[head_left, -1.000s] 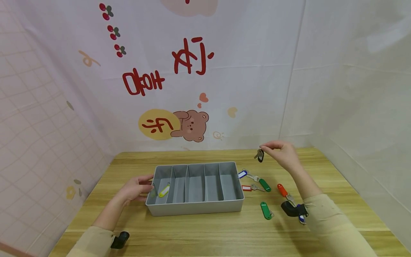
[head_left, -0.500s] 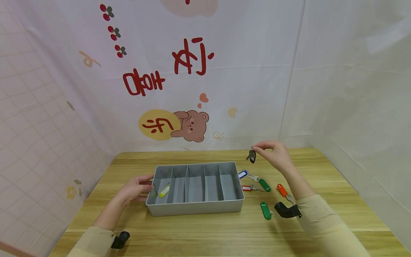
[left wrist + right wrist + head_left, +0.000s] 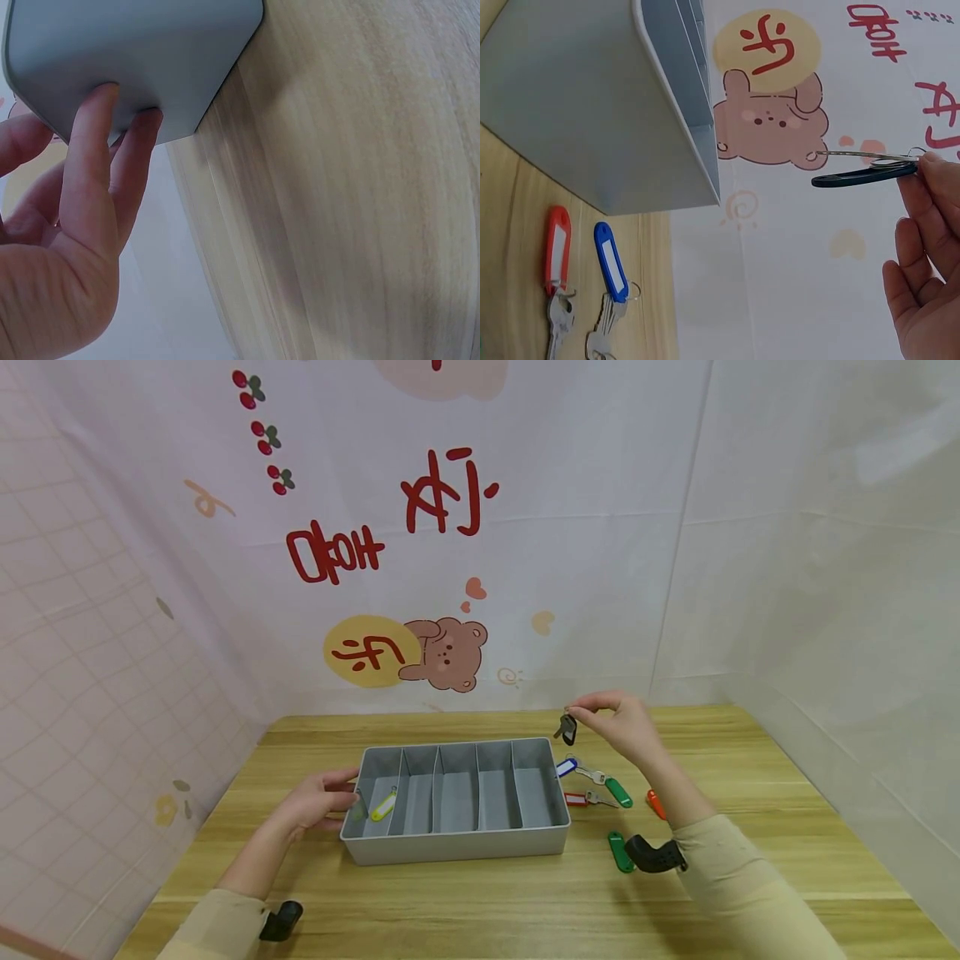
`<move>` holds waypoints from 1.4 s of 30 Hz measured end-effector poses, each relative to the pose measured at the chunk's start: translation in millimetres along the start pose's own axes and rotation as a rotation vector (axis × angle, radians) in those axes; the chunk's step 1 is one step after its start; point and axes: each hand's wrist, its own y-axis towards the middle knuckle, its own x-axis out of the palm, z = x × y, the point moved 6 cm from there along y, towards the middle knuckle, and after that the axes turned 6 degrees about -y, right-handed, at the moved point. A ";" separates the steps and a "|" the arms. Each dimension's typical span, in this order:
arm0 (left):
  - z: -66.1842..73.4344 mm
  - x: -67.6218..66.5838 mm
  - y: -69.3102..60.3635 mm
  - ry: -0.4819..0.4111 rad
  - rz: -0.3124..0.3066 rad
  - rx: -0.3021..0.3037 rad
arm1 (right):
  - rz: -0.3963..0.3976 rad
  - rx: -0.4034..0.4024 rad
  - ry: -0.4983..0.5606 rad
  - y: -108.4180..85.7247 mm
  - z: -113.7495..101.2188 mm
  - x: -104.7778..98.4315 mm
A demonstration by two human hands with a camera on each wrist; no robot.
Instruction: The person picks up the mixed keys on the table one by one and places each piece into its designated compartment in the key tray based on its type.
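Observation:
My right hand (image 3: 617, 724) pinches a key ring between thumb and fingertips. From it hang a silver key (image 3: 855, 155) and a black key tag (image 3: 862, 177), held above the table behind the box's right end. My left hand (image 3: 318, 802) holds the left end of the grey five-slot box (image 3: 465, 845): its thumb is at the rim and its fingers (image 3: 94, 165) press the outer wall. Inside the leftmost compartment lies a yellow key tag (image 3: 384, 806). A blue tag (image 3: 612, 262) and a red tag (image 3: 558, 251), both with keys, lie beside the box's right end.
Farther right on the wooden table (image 3: 480, 910) are a green tag (image 3: 618, 792), another green tag (image 3: 619, 852) nearer the front, and an orange-red tag (image 3: 656, 804) partly behind the right forearm. A white printed curtain (image 3: 585, 568) stands behind the table.
My right hand has moved left toward the box with the key and black tag hanging from it. The left hand and the box have stayed put.

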 end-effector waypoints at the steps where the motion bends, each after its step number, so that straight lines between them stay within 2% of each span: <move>1: 0.0 0.0 -0.1 -0.001 0.001 0.000 | -0.003 0.004 0.006 0.1 -1.0 1.6; 16: -2.1 0.1 0.4 -0.003 -0.014 0.007 | -0.032 -0.068 0.072 3.9 -23.2 29.5; 23: -0.7 0.2 0.1 0.005 -0.012 0.012 | -0.049 -0.074 0.093 2.8 -35.1 44.6; 27: -0.1 0.4 -0.1 0.003 -0.016 0.019 | -0.049 -0.109 0.098 3.8 -41.7 54.1; 32: -0.2 1.0 -0.2 -0.005 -0.019 0.015 | -0.090 -0.156 0.109 4.5 -48.2 66.6; 42: 0.0 -0.2 1.2 -0.015 -0.028 0.021 | -0.101 -0.197 0.118 4.6 -62.6 83.5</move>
